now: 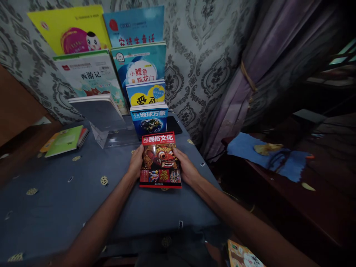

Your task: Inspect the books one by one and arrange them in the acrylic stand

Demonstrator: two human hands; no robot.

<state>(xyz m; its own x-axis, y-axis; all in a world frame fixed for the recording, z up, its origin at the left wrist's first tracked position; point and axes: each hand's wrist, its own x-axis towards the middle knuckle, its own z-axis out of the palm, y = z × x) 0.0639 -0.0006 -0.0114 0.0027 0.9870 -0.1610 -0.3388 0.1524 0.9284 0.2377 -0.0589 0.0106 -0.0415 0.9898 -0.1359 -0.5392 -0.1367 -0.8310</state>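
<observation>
Between my two hands is a red book (pixel 161 159) with a carved mask on its cover, its front facing up toward me. My left hand (pixel 136 161) grips its left edge, and my right hand (pixel 186 165) grips the right edge. The fingers behind the book are hidden. Just beyond it stands a blue book with a globe on the cover (pixel 150 122), in the front of a tiered clear display rack (pixel 119 139). Behind that rise a yellow-and-blue book (pixel 146 94) and a teal book (pixel 140 65).
A white-covered book (pixel 91 76) and a large yellow book (pixel 71 31) fill the rack's left side. A green book (pixel 65 141) lies on the dark patterned tablecloth (pixel 83 193). Another book (pixel 243 256) sits low at the right. A purple curtain (pixel 236 85) hangs beside the table.
</observation>
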